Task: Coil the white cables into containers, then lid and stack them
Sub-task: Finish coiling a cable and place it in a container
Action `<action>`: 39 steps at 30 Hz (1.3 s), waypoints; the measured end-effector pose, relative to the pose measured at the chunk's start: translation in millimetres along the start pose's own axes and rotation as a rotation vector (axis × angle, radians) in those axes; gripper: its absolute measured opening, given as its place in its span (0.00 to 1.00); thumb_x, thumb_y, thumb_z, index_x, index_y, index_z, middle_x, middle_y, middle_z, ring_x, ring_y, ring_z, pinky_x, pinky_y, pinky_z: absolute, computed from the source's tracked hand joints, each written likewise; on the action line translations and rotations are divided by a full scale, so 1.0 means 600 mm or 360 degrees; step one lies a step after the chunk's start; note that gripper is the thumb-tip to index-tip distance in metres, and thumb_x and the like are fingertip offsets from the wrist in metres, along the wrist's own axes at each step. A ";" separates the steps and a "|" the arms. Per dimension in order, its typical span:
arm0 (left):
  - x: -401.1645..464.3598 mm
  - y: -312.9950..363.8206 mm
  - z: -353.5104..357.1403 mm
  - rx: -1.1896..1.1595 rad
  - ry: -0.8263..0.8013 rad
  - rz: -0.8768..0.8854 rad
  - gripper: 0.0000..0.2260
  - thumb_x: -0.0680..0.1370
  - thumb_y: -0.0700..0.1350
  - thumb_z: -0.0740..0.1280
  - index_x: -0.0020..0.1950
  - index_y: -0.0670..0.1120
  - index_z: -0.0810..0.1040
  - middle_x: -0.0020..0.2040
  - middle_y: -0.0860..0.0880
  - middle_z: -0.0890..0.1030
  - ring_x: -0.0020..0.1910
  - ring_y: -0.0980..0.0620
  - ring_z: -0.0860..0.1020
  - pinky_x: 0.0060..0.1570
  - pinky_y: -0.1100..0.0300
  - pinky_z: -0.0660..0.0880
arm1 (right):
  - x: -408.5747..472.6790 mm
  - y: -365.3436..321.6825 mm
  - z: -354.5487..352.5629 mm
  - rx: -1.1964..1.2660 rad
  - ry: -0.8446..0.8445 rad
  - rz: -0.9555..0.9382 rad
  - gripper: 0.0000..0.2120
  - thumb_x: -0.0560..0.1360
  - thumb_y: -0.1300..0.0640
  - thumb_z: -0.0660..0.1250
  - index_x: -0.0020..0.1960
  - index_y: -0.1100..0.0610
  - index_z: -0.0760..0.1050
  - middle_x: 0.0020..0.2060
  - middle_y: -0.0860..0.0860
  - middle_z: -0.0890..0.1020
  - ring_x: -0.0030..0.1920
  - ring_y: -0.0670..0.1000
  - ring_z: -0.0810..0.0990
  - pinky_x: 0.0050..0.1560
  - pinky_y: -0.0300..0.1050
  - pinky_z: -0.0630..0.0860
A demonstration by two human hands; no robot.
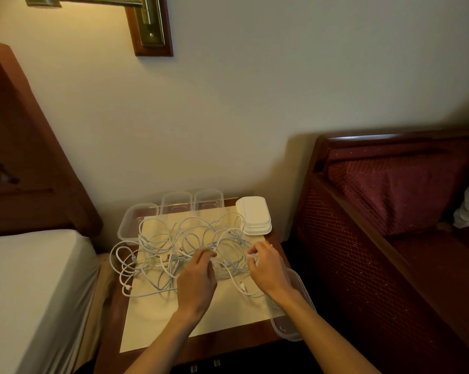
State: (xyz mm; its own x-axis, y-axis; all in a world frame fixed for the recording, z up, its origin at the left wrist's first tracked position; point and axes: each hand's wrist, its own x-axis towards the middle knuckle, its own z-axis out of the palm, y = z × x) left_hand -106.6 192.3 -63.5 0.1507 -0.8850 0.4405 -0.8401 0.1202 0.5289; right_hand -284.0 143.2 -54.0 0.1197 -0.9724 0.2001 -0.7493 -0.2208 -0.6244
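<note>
A tangle of white cables [174, 247] lies spread over a cream sheet [157, 317] on a small wooden table [112, 319]. My left hand [198, 279] reaches into the middle of the tangle, its fingertips pinching a strand. My right hand [265, 265] sits at the tangle's right edge, fingers curled round a cable. Clear plastic containers stand at the back: one at the left [130, 225] and two side by side [191, 202]. Another clear container [290, 327] lies under my right forearm. A stack of white lids [254, 214] rests at the back right.
A bed with a white sheet [31, 292] borders the table on the left, with a wooden headboard [25, 163] behind it. A dark red upholstered sofa [395, 211] stands on the right. A brass wall lamp mount [149, 22] hangs on the wall above.
</note>
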 end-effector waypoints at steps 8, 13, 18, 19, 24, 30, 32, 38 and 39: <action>0.080 -0.039 -0.012 0.0282 -0.0367 -0.0178 0.08 0.79 0.38 0.63 0.41 0.46 0.78 0.41 0.48 0.80 0.40 0.45 0.76 0.37 0.53 0.71 | 0.143 -0.022 0.058 -0.0211 -0.0241 0.0087 0.13 0.80 0.59 0.63 0.63 0.58 0.76 0.58 0.55 0.80 0.59 0.59 0.78 0.51 0.49 0.75; 0.133 -0.032 -0.092 -0.0323 0.0213 0.0008 0.04 0.79 0.43 0.67 0.48 0.50 0.82 0.40 0.56 0.81 0.39 0.60 0.77 0.39 0.70 0.70 | 0.189 -0.031 0.036 0.0064 -0.0051 0.0101 0.12 0.78 0.56 0.67 0.39 0.59 0.83 0.34 0.53 0.84 0.36 0.51 0.81 0.41 0.50 0.78; 0.148 -0.058 -0.117 -0.0279 -0.0426 -0.0184 0.07 0.79 0.40 0.67 0.47 0.51 0.81 0.39 0.56 0.83 0.38 0.63 0.80 0.43 0.62 0.78 | 0.208 -0.100 -0.032 0.0701 -0.0097 -0.0050 0.10 0.78 0.52 0.67 0.40 0.49 0.83 0.29 0.48 0.79 0.31 0.45 0.75 0.41 0.48 0.75; 0.142 -0.064 -0.110 -0.0247 -0.0497 -0.0208 0.08 0.78 0.38 0.67 0.49 0.50 0.82 0.41 0.56 0.83 0.40 0.63 0.80 0.45 0.62 0.78 | 0.206 -0.119 -0.043 0.0815 -0.0188 -0.0093 0.09 0.79 0.52 0.66 0.43 0.50 0.83 0.29 0.50 0.79 0.31 0.46 0.74 0.40 0.47 0.75; 0.128 -0.022 -0.117 -0.0367 -0.0068 -0.0208 0.14 0.79 0.46 0.67 0.64 0.51 0.77 0.54 0.58 0.78 0.36 0.61 0.78 0.38 0.72 0.71 | 0.189 -0.193 -0.081 0.0888 -0.0467 -0.0261 0.11 0.80 0.53 0.64 0.51 0.56 0.84 0.28 0.41 0.78 0.30 0.47 0.70 0.32 0.39 0.70; 0.163 0.027 -0.153 -0.0896 -0.0095 -0.0247 0.07 0.81 0.43 0.63 0.45 0.49 0.79 0.38 0.50 0.82 0.29 0.50 0.79 0.28 0.58 0.73 | 0.173 -0.228 -0.124 0.0846 -0.0551 -0.0388 0.10 0.80 0.57 0.64 0.51 0.62 0.83 0.29 0.39 0.80 0.31 0.36 0.75 0.36 0.29 0.70; 0.179 0.044 -0.191 -0.1105 0.0054 -0.0212 0.08 0.82 0.41 0.61 0.45 0.45 0.77 0.35 0.47 0.80 0.28 0.49 0.75 0.27 0.57 0.73 | 0.170 -0.215 -0.125 0.0606 -0.0533 -0.0396 0.09 0.79 0.55 0.66 0.49 0.57 0.83 0.33 0.44 0.82 0.34 0.42 0.77 0.40 0.39 0.76; 0.221 0.047 -0.290 -0.1347 0.0335 0.0000 0.08 0.82 0.41 0.61 0.45 0.49 0.76 0.37 0.48 0.78 0.30 0.49 0.75 0.31 0.56 0.75 | 0.162 -0.167 -0.113 0.0488 -0.0389 -0.0028 0.14 0.80 0.55 0.63 0.44 0.62 0.82 0.34 0.55 0.83 0.34 0.50 0.82 0.48 0.51 0.80; 0.221 0.026 -0.290 -0.1160 0.0244 -0.0078 0.10 0.82 0.40 0.62 0.44 0.51 0.77 0.36 0.49 0.79 0.31 0.49 0.76 0.32 0.54 0.76 | 0.160 -0.179 -0.122 0.0762 -0.0339 0.0128 0.16 0.80 0.54 0.63 0.40 0.62 0.80 0.28 0.55 0.80 0.28 0.49 0.78 0.42 0.50 0.79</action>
State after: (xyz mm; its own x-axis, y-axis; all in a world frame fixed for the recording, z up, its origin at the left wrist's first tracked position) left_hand -9.0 155.0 129.2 0.2946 -0.8309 0.4720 -0.2801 0.3972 0.8739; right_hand -239.5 79.3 87.4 0.2410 -0.9705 0.0105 -0.3864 -0.1058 -0.9162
